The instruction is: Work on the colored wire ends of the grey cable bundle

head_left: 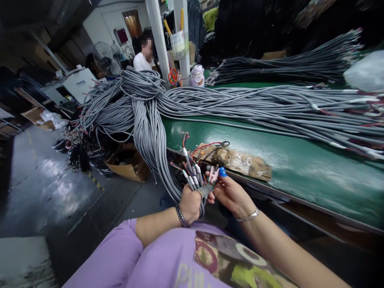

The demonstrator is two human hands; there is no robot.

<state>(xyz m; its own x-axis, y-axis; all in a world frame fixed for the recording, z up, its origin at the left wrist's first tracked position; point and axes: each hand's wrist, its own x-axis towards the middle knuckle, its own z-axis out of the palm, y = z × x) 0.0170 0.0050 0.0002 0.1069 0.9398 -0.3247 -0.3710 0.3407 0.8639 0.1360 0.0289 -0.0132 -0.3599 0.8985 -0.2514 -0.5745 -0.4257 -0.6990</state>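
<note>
My left hand (192, 202) is closed around a bunch of grey cables (192, 182). Their ends point up and away from me, with white bands and thin coloured wires (185, 140) fanning out. A greyish wrap covers part of a left finger. Just right of the cable ends, my right hand (235, 196) pinches a small pink clip-like piece (213, 175) beside the thin wires. One right fingertip wears a blue cover (222, 172). Exactly how the clip meets the wires is hidden by my fingers.
A worn wooden block (243, 162) with red and black leads lies on the green table (300, 172) edge. Long grey cables (240, 102) cross the table, and a thick hank (150, 128) hangs over its end. A cardboard box (129, 162) stands below. Behind sits a person (143, 60).
</note>
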